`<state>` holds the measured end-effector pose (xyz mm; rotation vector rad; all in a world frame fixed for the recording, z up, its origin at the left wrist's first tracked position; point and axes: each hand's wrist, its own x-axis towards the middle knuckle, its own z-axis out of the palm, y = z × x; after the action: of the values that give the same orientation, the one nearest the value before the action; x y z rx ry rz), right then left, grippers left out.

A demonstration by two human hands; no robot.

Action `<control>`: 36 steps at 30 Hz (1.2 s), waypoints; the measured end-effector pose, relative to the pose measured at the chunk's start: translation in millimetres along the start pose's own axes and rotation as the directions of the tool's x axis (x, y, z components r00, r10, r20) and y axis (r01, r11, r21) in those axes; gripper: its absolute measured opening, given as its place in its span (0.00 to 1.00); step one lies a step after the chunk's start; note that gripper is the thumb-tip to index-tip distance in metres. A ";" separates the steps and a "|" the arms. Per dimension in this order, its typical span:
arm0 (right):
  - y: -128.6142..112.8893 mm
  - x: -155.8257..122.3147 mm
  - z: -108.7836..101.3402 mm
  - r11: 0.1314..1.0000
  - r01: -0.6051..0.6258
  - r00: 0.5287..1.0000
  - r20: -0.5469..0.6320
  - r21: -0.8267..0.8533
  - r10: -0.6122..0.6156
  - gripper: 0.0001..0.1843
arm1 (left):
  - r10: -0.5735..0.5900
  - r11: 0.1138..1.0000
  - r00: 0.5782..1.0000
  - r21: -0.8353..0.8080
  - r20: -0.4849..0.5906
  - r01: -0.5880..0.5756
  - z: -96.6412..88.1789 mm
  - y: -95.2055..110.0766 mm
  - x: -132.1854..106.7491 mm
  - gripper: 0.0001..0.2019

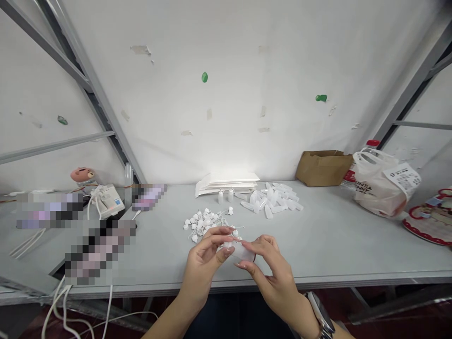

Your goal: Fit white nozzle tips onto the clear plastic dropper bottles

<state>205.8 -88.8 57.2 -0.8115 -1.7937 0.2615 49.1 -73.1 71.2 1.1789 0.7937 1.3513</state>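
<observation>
Both of my hands meet over the front edge of the grey table (328,235). My right hand (271,268) grips a small translucent plastic bottle (242,252) lying sideways. My left hand (206,259) pinches a small white cap (229,240) at the bottle's end. Just beyond the hands lies a heap of white caps with thin tethers (205,220). Further back rests a pile of empty translucent bottles (273,200), with two capped bottles (226,195) standing upright beside it.
A stack of white sheets (226,182) lies against the wall. A brown paper bag (323,167) and a white plastic bag (383,186) sit at the right. A charger with white cables (108,200) is at the left; cables hang off the table edge.
</observation>
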 end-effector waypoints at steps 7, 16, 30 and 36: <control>-4.9 -2.7 0.5 0.996 0.086 0.995 -0.043 -0.013 -0.086 0.22 | 0.018 1.000 0.994 -0.026 0.105 -0.016 -2.4 -6.9 -1.8 0.04; -11.9 -4.7 3.7 0.754 -0.449 0.886 0.131 0.480 0.445 0.08 | 0.107 0.993 0.980 -0.058 0.168 -0.099 -4.1 -10.9 1.2 0.07; -8.4 6.5 10.9 0.177 -0.695 0.660 0.521 0.697 0.540 0.18 | 0.177 0.976 0.963 0.087 0.205 -0.198 -11.8 -14.1 9.4 0.09; -12.0 7.1 13.7 0.203 -0.684 0.661 0.478 0.701 0.579 0.17 | 0.192 0.981 0.981 0.023 0.038 -0.193 -8.1 -16.2 6.2 0.06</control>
<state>187.5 -90.3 63.8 -0.7358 -1.0213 1.6709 47.1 -63.2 55.0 1.3247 0.6877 1.4764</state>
